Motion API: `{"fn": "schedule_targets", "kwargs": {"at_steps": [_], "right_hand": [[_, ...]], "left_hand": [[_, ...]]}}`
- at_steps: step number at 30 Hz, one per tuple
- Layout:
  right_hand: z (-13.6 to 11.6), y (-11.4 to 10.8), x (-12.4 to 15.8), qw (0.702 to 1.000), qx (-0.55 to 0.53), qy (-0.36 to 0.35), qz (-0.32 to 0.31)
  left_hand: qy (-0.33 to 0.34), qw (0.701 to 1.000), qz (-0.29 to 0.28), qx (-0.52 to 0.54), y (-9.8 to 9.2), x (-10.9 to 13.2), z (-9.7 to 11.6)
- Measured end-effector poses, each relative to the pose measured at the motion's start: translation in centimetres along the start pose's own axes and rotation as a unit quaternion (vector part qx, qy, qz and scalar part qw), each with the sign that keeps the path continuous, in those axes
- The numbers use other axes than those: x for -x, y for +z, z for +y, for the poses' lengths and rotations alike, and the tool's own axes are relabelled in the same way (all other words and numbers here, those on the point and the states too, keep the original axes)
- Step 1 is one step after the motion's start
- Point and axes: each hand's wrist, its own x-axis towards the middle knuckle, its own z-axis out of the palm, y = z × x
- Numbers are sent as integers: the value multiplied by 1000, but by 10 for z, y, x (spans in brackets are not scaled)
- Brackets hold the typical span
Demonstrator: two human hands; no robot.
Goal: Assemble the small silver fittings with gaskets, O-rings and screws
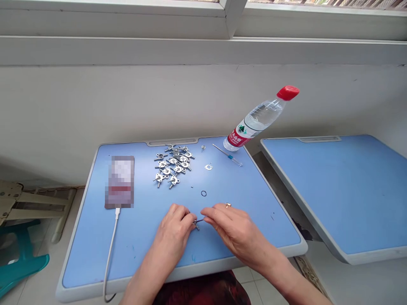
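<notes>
My left hand (175, 227) is closed on a small metal fitting with a stub tube (197, 226), holding it just above or on the blue table near the front edge. My right hand (233, 228) is closed in a pinch and has a ring on one finger. A thin dark shaft (200, 220) runs from its fingertips to the fitting; the rest of that tool is hidden in the hand. Just beyond the hands lies a black rubber ring (204, 193). A flat metal plate with holes (208, 167) lies farther back.
Several similar metal fittings (173, 162) are heaped at the back middle. A tilted-looking water bottle (251, 125) and a thin tool with a blue band (229, 156) are at the back right. A phone (122, 182) with a white cable (111, 248) lies left. Another blue table (337, 186) stands right.
</notes>
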Motion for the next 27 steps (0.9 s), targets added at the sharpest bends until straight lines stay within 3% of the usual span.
{"fn": "schedule_targets", "kwargs": {"at_steps": [5, 10, 16, 21, 25, 27], "right_hand": [[-6, -6, 0, 995, -62, 31, -75], [-4, -2, 0, 1000, -7, 8, -20], [-6, -3, 0, 996, -50, 17, -73], [-5, 1, 0, 1000, -11, 10, 4], [-5, -3, 0, 995, -64, 35, -68], [-4, -2, 2, 995, -76, 31, -64]], "left_hand": [[3, 1000, 1, 4, 0, 0, 0], [-2, 1000, -6, -6, -1, 0, 1], [-3, 1000, 0, 6, -1, 0, 2], [-2, 1000, 3, -4, 1, 0, 1], [3, 1000, 1, 4, 0, 0, 1], [2, 1000, -4, 4, -1, -1, 1]]}}
